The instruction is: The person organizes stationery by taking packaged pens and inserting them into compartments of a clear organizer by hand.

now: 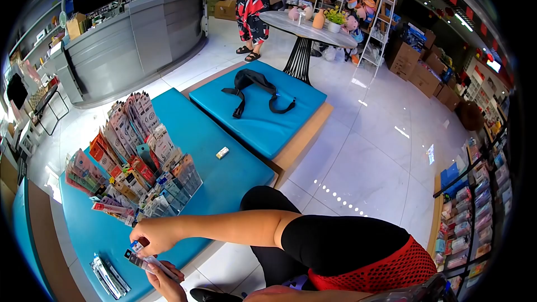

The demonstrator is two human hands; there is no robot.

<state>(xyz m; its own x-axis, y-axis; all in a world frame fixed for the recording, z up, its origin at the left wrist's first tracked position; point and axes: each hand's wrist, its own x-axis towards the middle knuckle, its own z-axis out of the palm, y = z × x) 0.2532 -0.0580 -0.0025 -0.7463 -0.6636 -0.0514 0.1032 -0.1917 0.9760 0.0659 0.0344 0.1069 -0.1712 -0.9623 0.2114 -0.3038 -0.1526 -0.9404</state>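
Slantwise, packet [137,260] toward upper left

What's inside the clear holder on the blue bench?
Thin packets, many upright, tightly packed. Not visible, covered by nearer packets: the floor of the holder and the back rows' lower ends.

The right hand [154,236] and the left hand [166,281] hold thin packets [136,259] close together. A big bunch of colorful packets [134,159] stands on the blue surface [235,174]. A little white box [222,152] lies near it.
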